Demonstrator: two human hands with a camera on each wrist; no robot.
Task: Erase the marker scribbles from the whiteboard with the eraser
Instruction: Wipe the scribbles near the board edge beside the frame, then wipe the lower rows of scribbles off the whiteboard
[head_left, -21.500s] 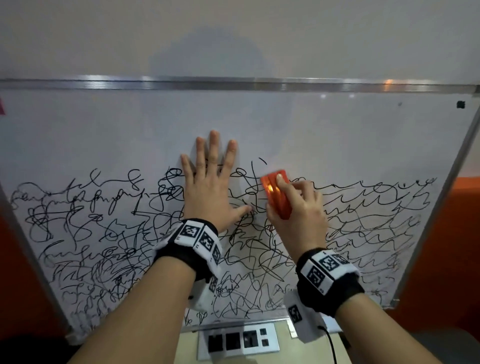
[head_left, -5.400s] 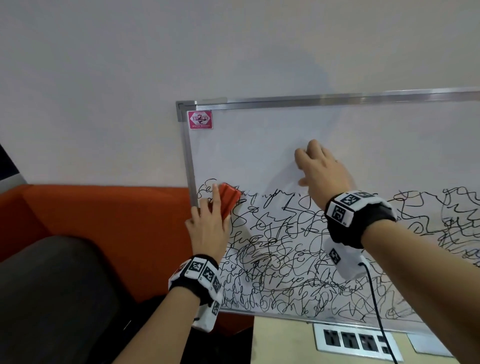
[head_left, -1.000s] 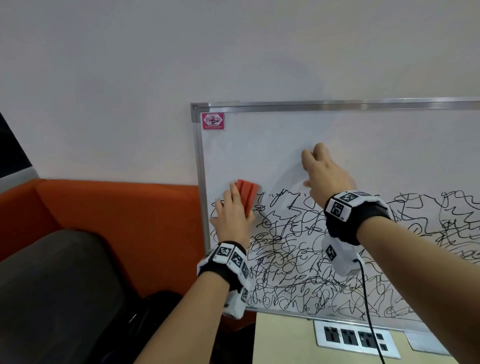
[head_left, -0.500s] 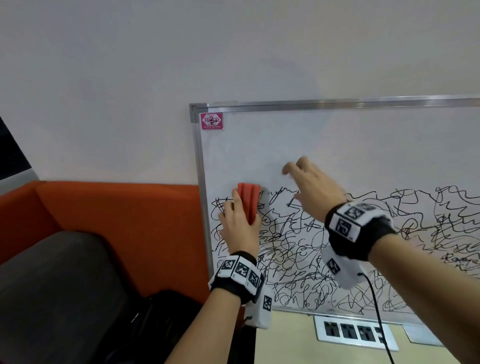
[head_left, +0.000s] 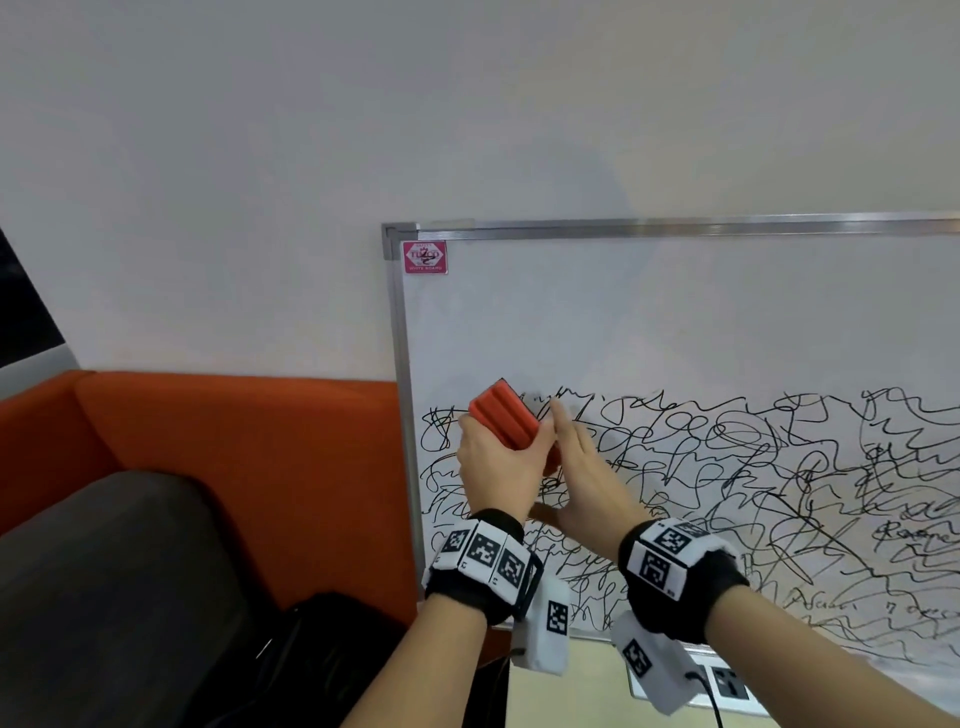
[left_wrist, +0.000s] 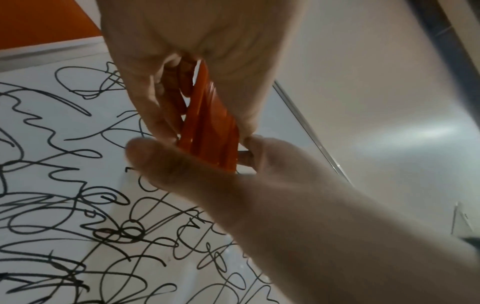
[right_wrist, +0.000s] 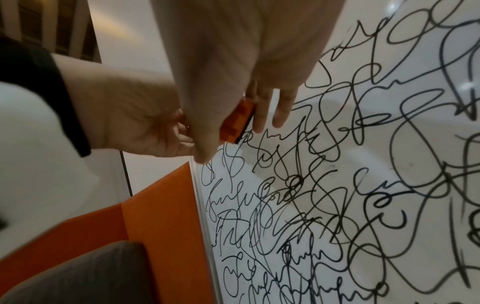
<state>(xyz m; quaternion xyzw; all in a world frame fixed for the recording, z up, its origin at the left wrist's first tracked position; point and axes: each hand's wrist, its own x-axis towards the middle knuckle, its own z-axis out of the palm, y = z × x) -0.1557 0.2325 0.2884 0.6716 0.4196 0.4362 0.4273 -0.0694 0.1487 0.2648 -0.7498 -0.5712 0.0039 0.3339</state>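
Observation:
The whiteboard (head_left: 675, 322) is bare in its upper half, with dense black scribbles (head_left: 727, 478) across the lower half. Near the board's left edge, at the top of the scribbles, my left hand (head_left: 496, 457) grips the orange eraser (head_left: 501, 418), which tilts up to the left. My right hand (head_left: 571, 457) meets it from the right. In the wrist views the eraser (left_wrist: 210, 131) (right_wrist: 235, 121) lies pinched between the right thumb (right_wrist: 202, 148) and straight right fingers (right_wrist: 259, 121). The left fingers still hold its other end.
The board's metal frame (head_left: 402, 415) runs just left of the hands. An orange sofa back (head_left: 249, 431), a grey cushion (head_left: 104, 571) and a black bag (head_left: 322, 649) lie to the left. A socket strip (head_left: 727, 686) sits on the beige surface below the board.
My right hand has dropped from the bare part of the board, moving down and left onto the eraser. The left hand has tilted the eraser from upright to slanting.

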